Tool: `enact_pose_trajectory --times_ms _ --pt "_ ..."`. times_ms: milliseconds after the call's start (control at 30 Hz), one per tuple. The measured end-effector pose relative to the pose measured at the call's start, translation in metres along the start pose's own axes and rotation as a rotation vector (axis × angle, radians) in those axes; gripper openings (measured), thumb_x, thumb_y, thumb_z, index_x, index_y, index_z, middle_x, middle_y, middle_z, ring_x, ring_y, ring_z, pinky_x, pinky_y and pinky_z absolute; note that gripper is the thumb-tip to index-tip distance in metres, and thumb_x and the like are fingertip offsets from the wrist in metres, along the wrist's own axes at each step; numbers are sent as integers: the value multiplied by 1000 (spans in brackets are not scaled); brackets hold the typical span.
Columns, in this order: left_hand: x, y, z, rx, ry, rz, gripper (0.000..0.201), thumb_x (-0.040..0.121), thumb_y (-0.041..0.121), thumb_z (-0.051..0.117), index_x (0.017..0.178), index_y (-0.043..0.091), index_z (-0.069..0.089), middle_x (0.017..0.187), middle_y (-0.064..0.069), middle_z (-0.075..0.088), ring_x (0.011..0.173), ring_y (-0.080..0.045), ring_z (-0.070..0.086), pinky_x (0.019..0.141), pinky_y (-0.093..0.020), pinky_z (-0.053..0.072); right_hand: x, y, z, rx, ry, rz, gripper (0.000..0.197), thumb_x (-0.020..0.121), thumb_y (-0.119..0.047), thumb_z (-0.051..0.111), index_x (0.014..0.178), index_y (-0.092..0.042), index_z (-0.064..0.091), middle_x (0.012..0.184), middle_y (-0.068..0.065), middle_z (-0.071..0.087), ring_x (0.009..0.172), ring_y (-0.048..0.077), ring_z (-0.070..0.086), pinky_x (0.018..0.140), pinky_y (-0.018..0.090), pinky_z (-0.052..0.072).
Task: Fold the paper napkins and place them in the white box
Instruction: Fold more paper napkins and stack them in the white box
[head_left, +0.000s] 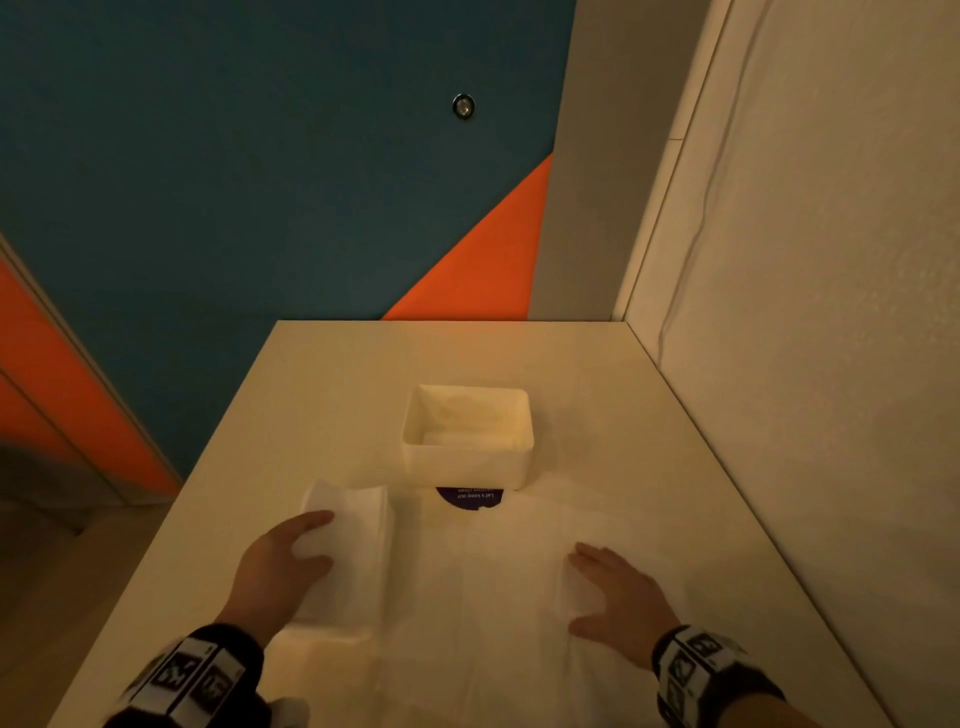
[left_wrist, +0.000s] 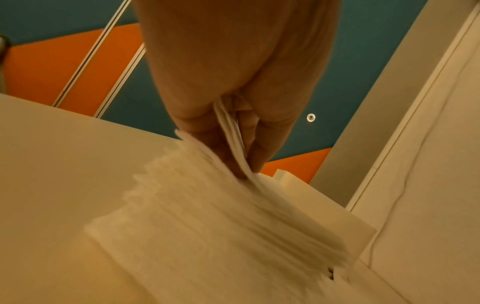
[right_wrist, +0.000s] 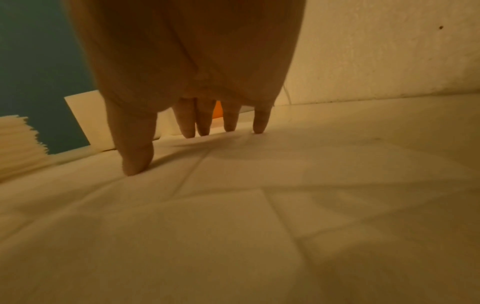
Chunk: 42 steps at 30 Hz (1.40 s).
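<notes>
A white box (head_left: 467, 467) stands mid-table with a folded napkin (head_left: 447, 436) lying in it. To its near left sits a stack of white napkins (head_left: 358, 566). My left hand (head_left: 317, 540) pinches the top napkin (left_wrist: 233, 131) of that stack (left_wrist: 221, 216) between thumb and fingers and lifts its edge. An unfolded napkin (head_left: 488, 597) lies spread flat in front of the box. On its right part rests my right hand (head_left: 582, 587), open, fingers (right_wrist: 230, 121) straight and fingertips touching the paper (right_wrist: 259, 205). The box (right_wrist: 85, 115) shows beyond them.
A white wall (head_left: 805, 364) runs close along the table's right edge. A round purple sticker (head_left: 470, 500) peeks from under the box. The table's left edge (head_left: 171, 509) drops to a blue and orange floor.
</notes>
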<state>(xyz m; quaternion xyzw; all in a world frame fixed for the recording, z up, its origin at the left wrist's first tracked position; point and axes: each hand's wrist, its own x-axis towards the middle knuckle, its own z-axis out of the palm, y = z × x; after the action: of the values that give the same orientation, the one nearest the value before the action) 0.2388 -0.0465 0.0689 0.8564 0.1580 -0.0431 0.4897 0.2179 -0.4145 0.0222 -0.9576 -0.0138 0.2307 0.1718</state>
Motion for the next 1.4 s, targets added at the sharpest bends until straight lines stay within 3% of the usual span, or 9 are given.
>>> enact_pose_trajectory --times_ms 267,367,500,633,733,933,1067,1300,1400 --pt "1 -2 4 161 28 59 44 79 1 69 118 19 64 129 -13 55 109 -32 53 95 -40 42 5 9 8 50 133 -53 56 87 -39 44 142 -29 39 153 -14 27 142 7 23 116 32 23" --pt "0 -1 5 499 13 44 42 81 25 69 121 33 59 146 -4 34 123 -32 38 105 -41 32 3 8 6 154 358 -98 23 87 -23 62 110 -22 66 121 -5 62 115 15 57 103 36 39" --pt "-11 20 10 659 48 3 45 83 41 64 125 48 48 153 5 4 133 -34 13 107 -50 26 0 0 -11 222 530 -90 8 86 -24 69 86 -16 72 88 -5 70 84 16 65 85 34 49" --pt "-17 45 21 450 86 264 31 80 37 68 108 46 59 141 8 39 129 -27 29 103 -48 31 0 -16 -45 324 504 -110 21 85 -19 66 70 -6 62 67 7 63 67 24 60 68 36 47" --pt "-21 67 36 66 -70 387 20 81 25 69 90 42 63 112 17 59 107 -3 53 95 -35 41 -5 -37 -74 489 485 -150 18 84 -14 66 70 -3 62 69 11 63 64 17 56 59 22 41" --pt "-32 98 64 -211 -449 338 39 84 21 70 117 40 59 114 21 62 109 12 51 95 -19 47 -26 -83 -107 773 357 -288 12 87 -11 64 78 -4 65 72 6 65 64 7 60 58 20 48" --pt "-40 114 71 -379 -601 359 47 92 19 60 135 27 45 136 9 53 125 -4 49 100 -18 43 -33 -100 -111 932 256 -386 14 89 -7 61 76 -13 62 69 -8 62 65 1 56 58 14 45" --pt "-50 121 63 -573 -730 206 39 88 27 48 127 27 56 120 1 67 112 -17 62 89 -28 52 -34 -105 -110 1105 156 -469 10 79 -22 58 70 -24 62 71 -7 61 69 5 57 59 18 46" --pt "-48 117 65 -558 -733 141 39 86 30 51 123 22 60 117 -3 68 110 -21 64 92 -35 52 -30 -107 -109 1091 195 -447 10 77 -23 62 78 -14 64 72 -4 63 68 8 58 58 19 47"
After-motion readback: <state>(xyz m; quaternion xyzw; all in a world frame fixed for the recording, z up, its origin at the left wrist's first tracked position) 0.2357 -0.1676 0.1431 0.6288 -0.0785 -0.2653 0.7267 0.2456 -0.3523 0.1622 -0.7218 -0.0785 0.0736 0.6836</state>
